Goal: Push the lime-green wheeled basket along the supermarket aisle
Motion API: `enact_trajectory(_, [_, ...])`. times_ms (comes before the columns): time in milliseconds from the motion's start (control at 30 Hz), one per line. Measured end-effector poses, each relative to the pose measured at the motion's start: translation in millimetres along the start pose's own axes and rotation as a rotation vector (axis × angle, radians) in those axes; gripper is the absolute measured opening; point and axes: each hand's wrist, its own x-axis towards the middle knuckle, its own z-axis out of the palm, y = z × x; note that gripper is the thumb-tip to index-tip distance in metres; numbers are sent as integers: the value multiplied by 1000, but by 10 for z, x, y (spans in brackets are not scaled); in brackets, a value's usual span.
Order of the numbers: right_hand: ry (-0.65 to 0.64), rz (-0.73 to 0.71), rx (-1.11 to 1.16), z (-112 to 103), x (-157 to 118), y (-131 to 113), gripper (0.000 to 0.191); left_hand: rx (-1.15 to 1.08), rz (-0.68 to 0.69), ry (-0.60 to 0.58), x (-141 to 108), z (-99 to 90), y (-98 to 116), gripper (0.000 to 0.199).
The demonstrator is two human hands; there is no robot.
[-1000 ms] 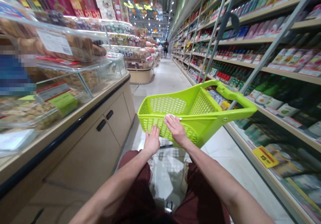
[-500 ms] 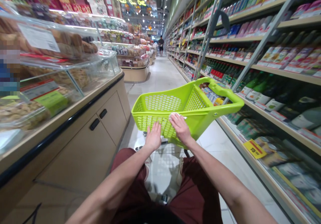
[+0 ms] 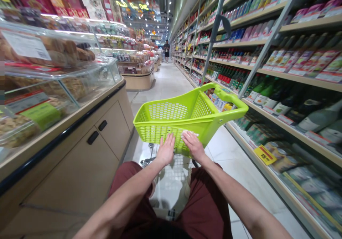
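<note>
"When the aisle is read from left to right, what comes first?"

"Left of the lime-green plastic shopping trolley [image 3: 171, 111], a glass-fronted display counter [image 3: 72, 85] is stocked with pastries [image 3: 61, 51]. Its beige cabinet doors [image 3: 107, 139] are fitted with black handles. No brand can be made out on the labels there."

"And at the trolley?"

"Its near mesh wall is touched by the left hand [image 3: 166, 149], fingers spread apart and flat, not clamped. Just beside it, the right hand [image 3: 193, 146] is laid with fingers nearly together over a white scrap of tissue or cloth [image 3: 190, 134]; which one cannot be told. Packaged goods [image 3: 220, 103] are held inside. Far beyond, a shopper [image 3: 167, 50] is seen."

"What is in hand?"

"Pushing along the aisle, it is judged; steady steering is called for."

"Any writing?"

"Right of the trolley, "15" is read on a yellow price tag [image 3: 263, 154], below green bottles [image 3: 264, 92]."
</note>
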Motion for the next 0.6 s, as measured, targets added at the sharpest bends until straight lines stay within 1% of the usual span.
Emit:
enact_trajectory(67, [49,45,-21,-112,100,93,40,-1,13,23,61,-39,42,66])
enact_trajectory(133, [29,32,-30,-86,83,125,39,2,34,27,86,-55,88,66])
enact_trajectory(233, [-52,-11,-29,134,-155,53,34,9,74,17,59,-25,150,64])
enact_trajectory(300, [-101,7,-34,271,-350,-24,31,10,106,9,25,10,181,63])
enact_trajectory(367, [-135,25,-30,299,-473,-68,30,7,133,-1,8,28,204,63])
enact_trajectory(433, [-113,33,-11,181,-469,-47,32,-3,152,4,20,13,220,63])
enact_trajectory(467, [-72,44,-4,75,-419,-10,33,-10,158,12,37,-8,227,63])
enact_trajectory(600, [207,179,-45,-402,-66,231,39,-38,158,42,157,-126,257,66])
